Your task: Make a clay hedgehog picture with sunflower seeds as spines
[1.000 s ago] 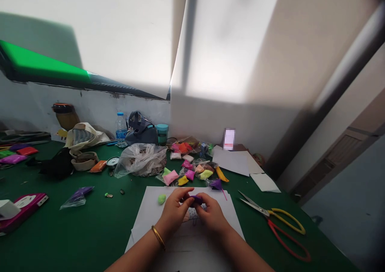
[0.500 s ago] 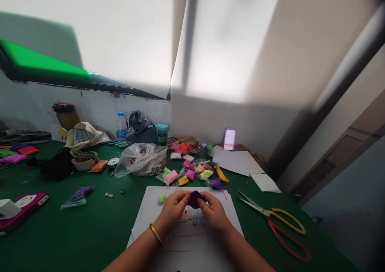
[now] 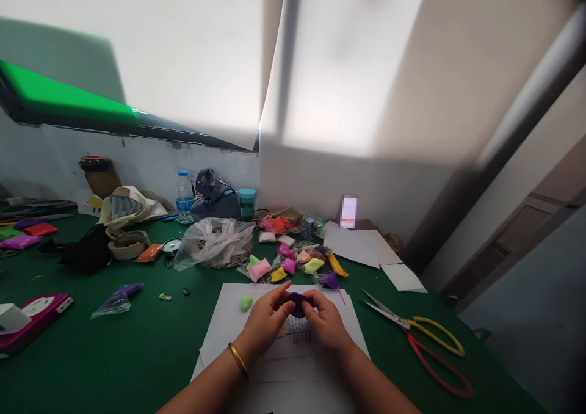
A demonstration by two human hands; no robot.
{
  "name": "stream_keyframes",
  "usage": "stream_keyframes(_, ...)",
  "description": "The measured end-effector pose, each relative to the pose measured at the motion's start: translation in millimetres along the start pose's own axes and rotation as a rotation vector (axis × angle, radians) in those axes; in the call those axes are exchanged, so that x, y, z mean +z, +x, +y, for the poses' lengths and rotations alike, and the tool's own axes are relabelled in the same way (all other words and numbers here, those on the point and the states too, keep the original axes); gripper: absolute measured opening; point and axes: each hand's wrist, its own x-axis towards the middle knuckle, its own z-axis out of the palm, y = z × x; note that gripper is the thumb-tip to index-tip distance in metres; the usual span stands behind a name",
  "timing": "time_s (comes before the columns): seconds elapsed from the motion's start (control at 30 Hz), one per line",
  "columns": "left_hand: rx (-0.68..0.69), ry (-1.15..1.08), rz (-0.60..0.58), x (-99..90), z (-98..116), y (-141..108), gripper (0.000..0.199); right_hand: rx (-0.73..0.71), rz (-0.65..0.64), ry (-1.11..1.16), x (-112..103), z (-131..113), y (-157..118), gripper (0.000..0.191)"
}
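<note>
Between both hands is a flattened piece of dark purple modelling clay (image 3: 298,305), held above the paper. My left hand (image 3: 271,316) pinches its left edge with thumb and fingers; a gold bangle circles that wrist. On the other edge, my right hand (image 3: 326,319) grips the clay the same way. Below them lies a white sheet of paper (image 3: 229,341) bearing a drawn animal (image 3: 298,326) with a patterned body and legs, partly covered by my hands. A light green clay ball (image 3: 246,303) rests on the sheet, left of my left hand.
Large scissors (image 3: 407,323) with yellow and red handles lie open at right. Several clay packets (image 3: 260,270) lie behind the paper beside a plastic bag (image 3: 215,243). A purple packet (image 3: 119,298) and a magenta device (image 3: 41,322) are at left; a water bottle (image 3: 184,200) stands behind.
The fingers of my left hand have shifted on the purple clay, with the thumb now lower across its edge. The clay has tilted slightly, and more of the drawn head is covered.
</note>
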Motion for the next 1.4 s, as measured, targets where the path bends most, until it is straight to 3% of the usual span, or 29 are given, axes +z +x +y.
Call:
stream_keyframes(0.17,0.072,0.186,0.083,-1.6,1.6,0.9,0.022,-0.012,-0.027,-0.105,1.0,3.4,-0.9,0.026)
stream_keyframes(0.37,0.105,0.238,0.033,-2.1,10.0,-4.2,0.035,-0.031,-0.008,-0.145,0.6,1.5,-1.2,0.027)
stream_keyframes(0.53,0.17,0.304,0.082,-1.3,11.7,-4.0,0.018,-0.035,-0.035,-0.152,1.1,-2.3,-3.0,0.029)
stream_keyframes(0.67,0.082,0.131,0.233,-4.0,5.6,1.5,0.024,-0.012,0.143,-0.016,-4.9,-3.9,-1.7,0.038)
stream_keyframes(0.77,-0.034,-0.047,0.228,-2.4,2.0,4.0,0.032,0.051,0.26,0.052,-10.6,-3.4,-0.6,0.043)
stream_keyframes(0.93,-0.081,-0.205,0.146,7.5,0.6,1.4,0.033,-0.024,0.033,-0.029,-6.0,0.8,0.3,0.049)
stream_keyframes(1.03,-0.1,-0.264,0.116,9.7,3.0,-1.2,0.033,-0.006,-0.058,-0.045,1.2,0.8,1.4,0.039)
stream_keyframes(1.13,-0.079,-0.236,0.077,7.9,8.7,-3.3,0.033,0.041,-0.06,0.001,4.3,-1.6,2.1,0.026)
stream_keyframes(1.27,0.067,0.034,0.022,5.9,13.4,-5.1,0.023,0.007,-0.018,-0.174,3.6,-4.6,1.5,0.016)
stream_keyframes(1.4,0.034,0.042,0.105,4.9,8.9,-3.6,0.022,-0.009,-0.046,-0.166,3.1,-4.4,0.8,0.016)
